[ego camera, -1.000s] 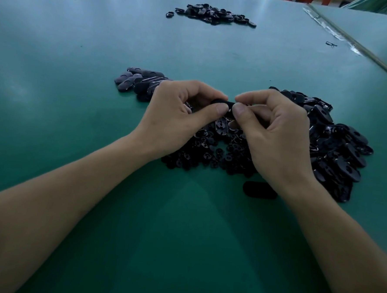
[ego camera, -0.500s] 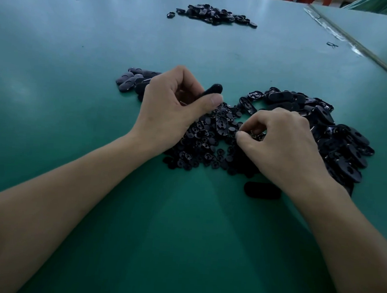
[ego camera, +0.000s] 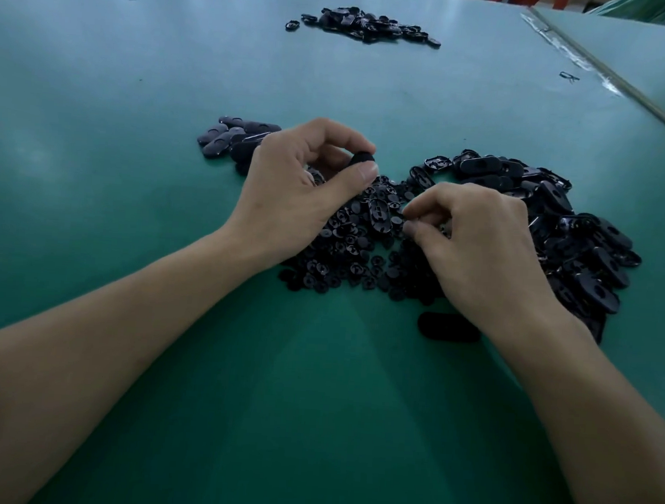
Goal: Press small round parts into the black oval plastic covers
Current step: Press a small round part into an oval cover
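Green table (ego camera: 129, 239) fills the view, seam strip (ego camera: 643, 102) running off at 2 o'clock. Biggest pile is the heap of black oval covers (ego camera: 580, 247) at 3 o'clock, jumbled, some hollow side up, some smooth side up. Next is the bed of small round parts (ego camera: 346, 260) dead centre, touching that heap on its 3 o'clock side, with both hands over it. Left hand (ego camera: 299, 195) comes in from 8 o'clock, thumb and curled forefinger clamped on one held cover (ego camera: 362, 160), which pokes out at the hand's 1 o'clock. Right hand (ego camera: 479, 253) comes in from 5 o'clock, knuckles up, fingers curled down onto the round parts, thumb and forefinger tips close together at its 9 o'clock — can't tell whether a part sits between them. Far pile (ego camera: 368, 24) of the same black pieces at 12 o'clock, well apart. Small stack of covers (ego camera: 233, 136), smooth side up, at 10 o'clock, partly hidden behind the left hand. One upturned cover (ego camera: 380, 214) lies on the round parts between the hands. One lone cover (ego camera: 447, 327) lies flat on the table at 6 o'clock, just beside the right wrist. Tiny black scrap (ego camera: 568, 76) near the seam at 1 o'clock — too small to identify.
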Action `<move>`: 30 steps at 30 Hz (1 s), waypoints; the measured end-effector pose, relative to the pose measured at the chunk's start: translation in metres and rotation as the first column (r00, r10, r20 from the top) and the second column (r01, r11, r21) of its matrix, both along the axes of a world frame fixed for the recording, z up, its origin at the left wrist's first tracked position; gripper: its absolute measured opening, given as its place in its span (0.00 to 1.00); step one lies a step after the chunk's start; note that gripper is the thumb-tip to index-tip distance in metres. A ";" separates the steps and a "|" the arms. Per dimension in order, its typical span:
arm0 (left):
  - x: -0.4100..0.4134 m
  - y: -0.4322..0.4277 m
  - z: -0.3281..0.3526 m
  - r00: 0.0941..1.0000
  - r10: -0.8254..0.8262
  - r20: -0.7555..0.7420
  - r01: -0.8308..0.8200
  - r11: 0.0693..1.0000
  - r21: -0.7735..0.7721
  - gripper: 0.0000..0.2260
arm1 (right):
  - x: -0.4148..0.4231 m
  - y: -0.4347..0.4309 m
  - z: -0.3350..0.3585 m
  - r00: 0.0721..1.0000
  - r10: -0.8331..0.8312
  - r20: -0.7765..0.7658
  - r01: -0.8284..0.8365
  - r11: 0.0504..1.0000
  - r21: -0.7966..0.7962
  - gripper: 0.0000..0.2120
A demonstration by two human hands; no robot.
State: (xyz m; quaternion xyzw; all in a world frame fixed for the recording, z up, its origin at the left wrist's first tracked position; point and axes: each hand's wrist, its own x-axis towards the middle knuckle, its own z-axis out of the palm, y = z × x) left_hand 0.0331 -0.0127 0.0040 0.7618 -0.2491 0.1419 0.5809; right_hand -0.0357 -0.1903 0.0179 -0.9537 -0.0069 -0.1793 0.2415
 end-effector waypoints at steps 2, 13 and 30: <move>0.000 0.001 0.000 1.000 -0.006 -0.005 0.006 1.000 -0.013 0.06 | 0.000 0.001 0.001 0.999 0.021 0.028 -0.022 0.999 0.046 0.04; -0.002 0.001 0.001 0.997 -0.064 -0.049 0.059 0.993 -0.101 0.09 | 0.000 0.008 0.002 0.992 0.063 0.106 -0.077 0.988 0.134 0.07; -0.003 -0.001 0.002 0.994 -0.053 -0.093 0.047 0.997 -0.065 0.10 | 0.000 0.009 0.002 0.976 0.079 0.204 -0.117 0.976 0.181 0.07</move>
